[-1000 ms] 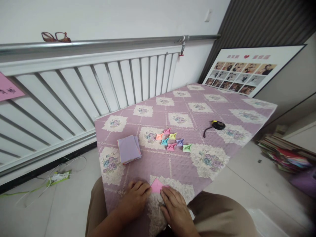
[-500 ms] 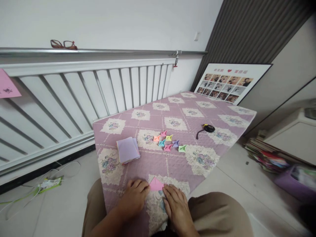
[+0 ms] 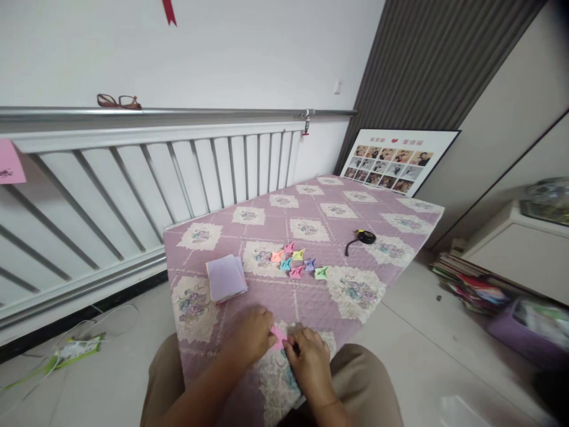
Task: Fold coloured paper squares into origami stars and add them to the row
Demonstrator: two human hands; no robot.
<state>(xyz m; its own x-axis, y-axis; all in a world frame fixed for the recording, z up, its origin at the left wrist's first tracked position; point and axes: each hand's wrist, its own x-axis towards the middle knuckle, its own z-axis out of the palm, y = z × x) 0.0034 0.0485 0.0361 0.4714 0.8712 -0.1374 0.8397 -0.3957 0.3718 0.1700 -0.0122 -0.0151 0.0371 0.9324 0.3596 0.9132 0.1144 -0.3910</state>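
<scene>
A folded piece of pink origami paper is between my two hands near the front of the table. My left hand grips its left side, fingers curled. The thumb and fingers of my right hand pinch its right side. Much of the paper is covered by my fingers. Beyond my hands sits a group of several small folded paper figures, in pink, orange, yellow, blue, purple and green. To the left lies a stack of square paper with a lilac sheet on top.
A black and yellow tape measure with a strap lies toward the right edge of the floral tablecloth. Behind the table runs a white radiator. Glasses rest on the pipe above it. A photo board leans at the far end.
The pink paper was lying flat as a triangle under my fingertips. Now my fingers have curled around it, my hands are closer together, and it looks smaller and turned. The camera view has shifted slightly.
</scene>
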